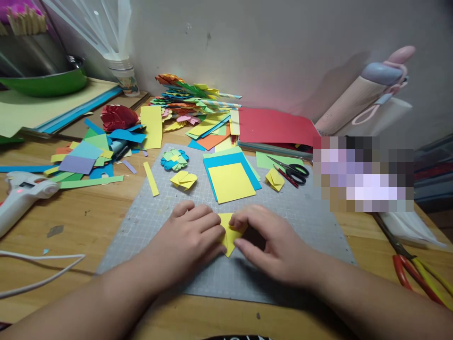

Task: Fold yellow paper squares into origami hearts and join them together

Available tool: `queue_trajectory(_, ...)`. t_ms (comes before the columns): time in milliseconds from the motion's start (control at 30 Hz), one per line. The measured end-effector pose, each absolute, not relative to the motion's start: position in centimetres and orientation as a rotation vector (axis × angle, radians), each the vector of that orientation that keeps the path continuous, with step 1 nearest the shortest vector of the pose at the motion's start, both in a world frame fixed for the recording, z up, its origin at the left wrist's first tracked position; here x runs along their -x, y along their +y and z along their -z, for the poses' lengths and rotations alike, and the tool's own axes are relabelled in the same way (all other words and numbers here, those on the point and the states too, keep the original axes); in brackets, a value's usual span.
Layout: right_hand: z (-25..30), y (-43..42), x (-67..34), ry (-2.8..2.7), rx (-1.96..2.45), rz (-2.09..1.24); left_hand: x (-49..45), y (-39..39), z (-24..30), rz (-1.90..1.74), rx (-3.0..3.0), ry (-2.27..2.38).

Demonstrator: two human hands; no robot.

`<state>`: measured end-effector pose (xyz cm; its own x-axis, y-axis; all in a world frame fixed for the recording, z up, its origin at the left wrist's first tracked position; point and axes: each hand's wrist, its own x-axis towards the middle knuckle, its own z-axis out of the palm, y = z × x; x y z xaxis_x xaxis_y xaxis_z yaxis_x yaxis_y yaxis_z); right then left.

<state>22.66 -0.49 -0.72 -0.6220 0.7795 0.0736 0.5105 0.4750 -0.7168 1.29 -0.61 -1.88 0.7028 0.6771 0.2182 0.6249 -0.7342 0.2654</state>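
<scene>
Both my hands are on a small folded piece of yellow paper [229,238] that lies on the grey cutting mat [283,290], its pointed end toward me. My left hand [194,231] covers the paper's left side, fingers curled over it. From the right, my right hand [272,241] pinches the paper's edge between thumb and fingers. Just beyond lie yellow square sheets [231,183] on top of blue sheets [209,177]. Two folded yellow paper pieces rest on the mat, one at the left [183,180] and one at the right [275,179].
Black-handled scissors [293,171] lie at the mat's right rear. A green-and-blue paper flower [174,159] sits at its left rear. Paper scraps [78,160] and a white glue gun [26,196] are on the left. Larger scissors [406,264] with red and yellow handles lie at right.
</scene>
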Motion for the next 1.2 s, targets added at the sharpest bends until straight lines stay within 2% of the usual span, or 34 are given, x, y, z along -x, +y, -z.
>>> queue_trajectory(133,0.3,-0.2,-22.6,-2.607,1.028,-0.751,-1.4,-0.6,1.7,-0.469,-2.77,1.064)
queue_trajectory(367,1.3,1.1,-22.8,-2.769,0.836,-0.525,-1.5,-0.6,1.4,-0.431,-2.769,1.031)
queue_trajectory(467,1.3,1.3,-23.0,-2.725,0.821,-0.566,-1.8,-0.8,1.5,-0.502,-2.893,0.992)
queue_trajectory(633,0.9,1.6,-23.4,-2.626,0.791,-0.817,-2.1,-1.0,1.5,-0.717,-2.987,0.958)
queue_trajectory(833,0.7,1.9,-23.3,-2.467,0.732,-0.796,-2.1,-1.3,1.1,-1.058,-2.803,0.955)
queue_trajectory(933,0.6,1.8,-23.2,-2.237,0.688,-1.11,-1.9,-1.7,0.6,-1.093,-2.53,0.93)
queue_trajectory(1067,0.5,1.8,-23.3,-1.738,0.85,-1.827,-1.4,-2.1,0.2,-0.964,-2.192,0.788)
queue_trajectory(1200,0.7,1.7,-23.2,-1.389,0.835,-2.297,-1.4,-2.1,0.4,-0.974,-2.157,0.762)
